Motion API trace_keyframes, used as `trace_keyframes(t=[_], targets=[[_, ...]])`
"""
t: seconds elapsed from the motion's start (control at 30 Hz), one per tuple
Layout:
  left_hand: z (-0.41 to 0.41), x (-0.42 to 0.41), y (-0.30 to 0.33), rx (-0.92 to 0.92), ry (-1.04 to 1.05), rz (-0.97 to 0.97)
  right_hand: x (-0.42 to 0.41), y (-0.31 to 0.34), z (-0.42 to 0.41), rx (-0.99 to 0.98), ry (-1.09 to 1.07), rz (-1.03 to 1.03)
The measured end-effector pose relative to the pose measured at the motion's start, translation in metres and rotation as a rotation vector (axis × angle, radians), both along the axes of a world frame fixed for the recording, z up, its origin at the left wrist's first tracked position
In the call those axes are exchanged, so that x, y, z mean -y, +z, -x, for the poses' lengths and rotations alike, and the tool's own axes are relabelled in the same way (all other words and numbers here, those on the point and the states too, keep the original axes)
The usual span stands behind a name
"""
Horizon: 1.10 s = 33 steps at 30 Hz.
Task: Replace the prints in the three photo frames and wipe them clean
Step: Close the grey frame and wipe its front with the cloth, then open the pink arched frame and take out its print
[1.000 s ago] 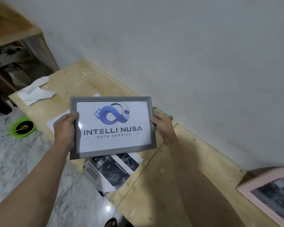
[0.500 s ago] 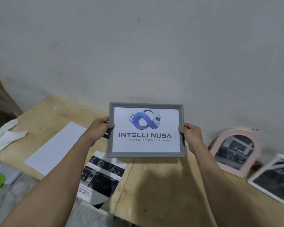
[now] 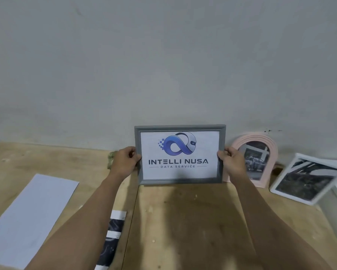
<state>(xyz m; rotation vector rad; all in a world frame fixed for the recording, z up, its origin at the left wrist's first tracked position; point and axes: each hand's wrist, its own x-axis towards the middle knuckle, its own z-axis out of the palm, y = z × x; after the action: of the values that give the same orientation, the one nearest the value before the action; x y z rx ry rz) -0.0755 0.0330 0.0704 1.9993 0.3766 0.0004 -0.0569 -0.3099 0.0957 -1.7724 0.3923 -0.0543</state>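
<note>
Gripping grey frame (image 3: 180,181) upright between them: left hand (image 3: 124,159) on left edge, right hand (image 3: 231,160) on right edge.

At centre, a grey frame (image 3: 180,181) holds a white print (image 3: 179,172) with a blue logo and dark lettering. Right of it, a pink arched frame (image 3: 271,151) and a white frame (image 3: 280,190) show black-and-white photos. Lower left, a white sheet (image 3: 29,217) lies on pale wood (image 3: 183,221).

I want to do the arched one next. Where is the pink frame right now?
In the head view the pink frame leans on the wall at right, between the grey frame and the white frame.
</note>
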Motion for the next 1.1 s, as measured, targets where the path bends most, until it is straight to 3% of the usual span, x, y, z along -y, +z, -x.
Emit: trace_keyframes(t=[0.5, 0.8, 1.1], targets=[[-0.063, 0.02, -0.074, 0.012, 0.001, -0.128, 0.008, -0.082, -0.058, -0.017, 0.065, 0.249], [-0.082, 0.025, -0.089, 0.053, 0.017, -0.136, 0.011, -0.11, -0.079, -0.069, 0.017, 0.262], [-0.082, 0.022, -0.087, -0.033, 0.007, -0.107, 0.008, -0.111, -0.075, -0.082, 0.016, 0.336]])
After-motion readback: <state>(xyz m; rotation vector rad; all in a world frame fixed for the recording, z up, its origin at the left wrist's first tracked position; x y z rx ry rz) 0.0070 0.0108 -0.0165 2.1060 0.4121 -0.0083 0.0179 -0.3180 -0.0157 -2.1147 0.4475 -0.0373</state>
